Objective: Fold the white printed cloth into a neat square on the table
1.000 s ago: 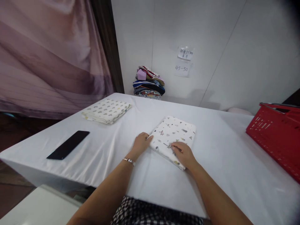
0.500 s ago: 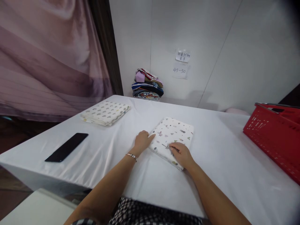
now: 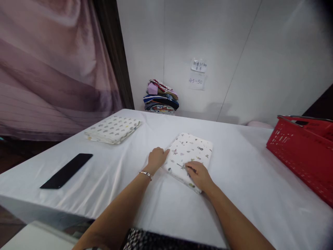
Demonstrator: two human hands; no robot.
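Observation:
On the white-covered table in front of me lies a folded white cloth (image 3: 188, 152) with a small print of leaves, figures and other motifs. My left hand (image 3: 156, 158) is at its left edge, closed, with the thumb resting against the fabric; a bracelet circles that wrist. Across the near right part of the cloth, my right hand (image 3: 198, 173) is closed with bent fingers pressed onto the fabric. Its thumb is mostly hidden. A second folded cloth (image 3: 113, 129), cream with grey heart-like shapes, lies apart at the far left.
A black flat slab like a phone (image 3: 67, 171) lies near the table's left edge. The red plastic basket (image 3: 299, 156) stands at the right. Behind the table is a pile of folded fabrics (image 3: 161, 99) against the wall. A pink curtain (image 3: 57, 69) hangs at the left.
My view has shifted slightly, so the table items appear a little lower and further left. Both hands stay at nearly the same spots on the printed cloth.

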